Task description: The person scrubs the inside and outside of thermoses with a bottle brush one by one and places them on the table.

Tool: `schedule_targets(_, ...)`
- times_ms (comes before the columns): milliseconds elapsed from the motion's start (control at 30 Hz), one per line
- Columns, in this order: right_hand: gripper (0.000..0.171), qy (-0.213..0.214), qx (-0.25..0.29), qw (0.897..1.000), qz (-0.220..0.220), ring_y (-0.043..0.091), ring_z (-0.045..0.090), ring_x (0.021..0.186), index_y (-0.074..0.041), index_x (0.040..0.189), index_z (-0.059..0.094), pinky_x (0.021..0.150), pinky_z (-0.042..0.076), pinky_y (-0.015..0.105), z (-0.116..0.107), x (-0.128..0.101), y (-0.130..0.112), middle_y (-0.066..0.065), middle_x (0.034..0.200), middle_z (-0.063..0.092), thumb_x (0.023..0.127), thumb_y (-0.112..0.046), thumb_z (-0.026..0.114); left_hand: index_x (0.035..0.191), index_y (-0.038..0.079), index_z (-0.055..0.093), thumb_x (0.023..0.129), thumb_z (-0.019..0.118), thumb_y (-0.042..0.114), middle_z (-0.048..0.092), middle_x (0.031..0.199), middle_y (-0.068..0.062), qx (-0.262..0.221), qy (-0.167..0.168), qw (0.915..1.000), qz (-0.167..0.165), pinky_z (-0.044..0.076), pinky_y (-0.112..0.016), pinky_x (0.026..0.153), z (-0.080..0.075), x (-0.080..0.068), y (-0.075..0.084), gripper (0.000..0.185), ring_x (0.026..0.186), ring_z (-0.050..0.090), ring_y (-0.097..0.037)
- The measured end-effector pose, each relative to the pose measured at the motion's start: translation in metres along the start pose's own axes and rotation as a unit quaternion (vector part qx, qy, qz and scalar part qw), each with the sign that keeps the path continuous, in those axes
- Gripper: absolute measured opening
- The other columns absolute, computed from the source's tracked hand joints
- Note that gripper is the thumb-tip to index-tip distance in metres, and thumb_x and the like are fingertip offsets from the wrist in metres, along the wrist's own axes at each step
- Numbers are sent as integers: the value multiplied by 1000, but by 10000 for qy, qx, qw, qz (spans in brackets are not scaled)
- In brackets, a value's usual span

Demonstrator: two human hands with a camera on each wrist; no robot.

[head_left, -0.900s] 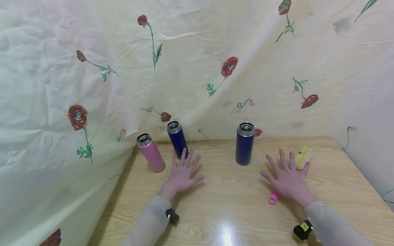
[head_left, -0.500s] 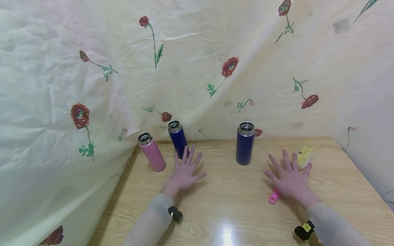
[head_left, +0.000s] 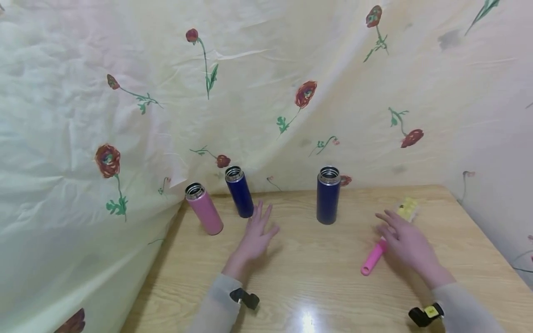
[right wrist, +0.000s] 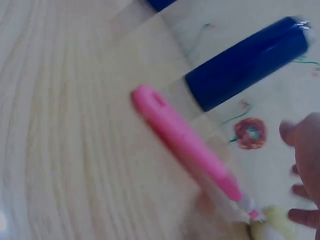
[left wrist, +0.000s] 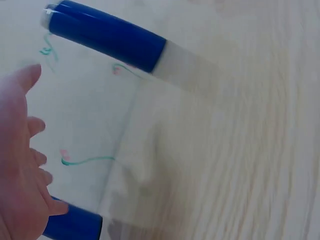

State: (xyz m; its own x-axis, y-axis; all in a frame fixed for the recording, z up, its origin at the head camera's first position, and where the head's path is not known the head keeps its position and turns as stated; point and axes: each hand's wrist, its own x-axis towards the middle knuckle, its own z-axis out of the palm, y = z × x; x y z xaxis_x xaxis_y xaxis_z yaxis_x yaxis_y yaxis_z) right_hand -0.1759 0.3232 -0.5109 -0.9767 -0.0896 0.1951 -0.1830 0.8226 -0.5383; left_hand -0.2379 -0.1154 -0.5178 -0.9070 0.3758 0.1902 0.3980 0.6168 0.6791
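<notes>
Three open bottles stand at the back of the wooden table [head_left: 316,282]: a pink bottle [head_left: 204,208], a dark blue bottle [head_left: 239,192] beside it, and a second dark blue bottle [head_left: 328,195] nearer the middle. My left hand [head_left: 256,231] hovers with straight fingers just right of the first blue bottle [left wrist: 75,227], holding nothing. A brush with a pink handle [head_left: 372,257] and a yellow sponge head [head_left: 407,208] lies on the table. My right hand [head_left: 401,236] is over its middle with relaxed fingers. In the right wrist view the handle [right wrist: 185,140] lies free beside my right hand [right wrist: 305,165].
A cream cloth with red flowers [head_left: 266,92] hangs behind and to both sides of the table and drapes over its left edge. The second blue bottle [right wrist: 245,62] stands left of the brush. Bare wood lies between my two hands.
Both hands have lifted from lying flat on the table. The right hand moved right and turned, uncovering much more of the pink handle. The left hand tilted onto its edge.
</notes>
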Motion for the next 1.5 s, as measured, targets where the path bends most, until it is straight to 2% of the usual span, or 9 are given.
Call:
schedule_targets(133, 61, 288, 35, 9972, 690, 56, 67, 111, 3, 147, 57, 83, 55, 71, -7, -10, -2, 36, 134, 64, 112, -47, 53, 168, 8, 32, 111, 50, 51, 12, 178, -14, -948, 442, 9944, -135, 15, -62, 129, 2, 0, 10, 73, 162, 14, -38)
schedule_targets(267, 63, 410, 548, 9913, 1129, 48, 72, 107, 6, 140, 61, 81, 60, 58, -4, -20, -4, 31, 126, 70, 108, -48, 62, 166, 5, 35, 113, 51, 42, 19, 176, -14, -1549, 653, 9857, -99, 14, -57, 131, 8, 1, 16, 67, 162, 17, -36)
schedule_targets(400, 71, 316, 934, 9811, 1662, 40, 73, 102, 7, 136, 62, 78, 60, 42, 2, -27, -4, 29, 123, 72, 102, -55, 69, 166, 6, 35, 114, 49, 40, 21, 176, -13, -1741, 610, 9828, 45, 13, -54, 131, 17, 2, 18, 64, 162, 17, -33)
schedule_targets(500, 80, 139, 934, 9743, 2045, 42, 70, 106, 9, 135, 61, 81, 57, 44, 5, -30, -4, 31, 123, 71, 99, -62, 69, 167, 6, 34, 114, 47, 41, 21, 176, -12, -1767, 567, 9825, 143, 13, -53, 131, 22, 1, 20, 64, 162, 18, -32)
schedule_targets(700, 96, -317, 927, 9646, 2446, 53, 61, 119, 15, 140, 55, 95, 53, 61, 10, -32, -2, 35, 127, 68, 96, -70, 66, 167, 5, 34, 114, 48, 36, 22, 176, -14, -2078, 456, 9770, 127, 18, -52, 131, 27, -1, 21, 62, 160, 24, -35)
schedule_targets(900, 95, -440, 1050, 9601, 2554, 51, 60, 122, 13, 137, 60, 97, 51, 59, 14, -33, 0, 31, 126, 69, 93, -71, 69, 167, 5, 33, 114, 49, 32, 21, 175, -19, -2412, 316, 9699, 74, 24, -52, 129, 32, -1, 21, 61, 156, 35, -38)
schedule_targets(1100, 92, -533, 1129, 9586, 2561, 50, 61, 119, 10, 133, 65, 95, 51, 59, 15, -32, -4, 33, 131, 66, 90, -70, 74, 166, 4, 34, 114, 48, 29, 24, 175, -19, -2422, 313, 9697, 41, 27, -54, 128, 35, -3, 20, 59, 154, 38, -38)
schedule_targets(1300, 85, -552, 1011, 9617, 2487, 47, 64, 113, 10, 125, 69, 89, 52, 55, 14, -32, -9, 32, 124, 70, 91, -67, 75, 165, 2, 35, 114, 50, 24, 27, 173, -20, -2515, 303, 9673, 93, 30, -56, 127, 41, -2, 15, 58, 152, 41, -40)
schedule_targets(1500, 84, -571, 904, 9633, 2461, 49, 64, 115, 10, 126, 69, 91, 53, 56, 13, -33, -9, 32, 126, 70, 93, -67, 73, 165, 0, 34, 114, 48, 22, 28, 173, -20, -2531, 235, 9671, 99, 31, -57, 126, 42, -1, 18, 57, 151, 42, -41)
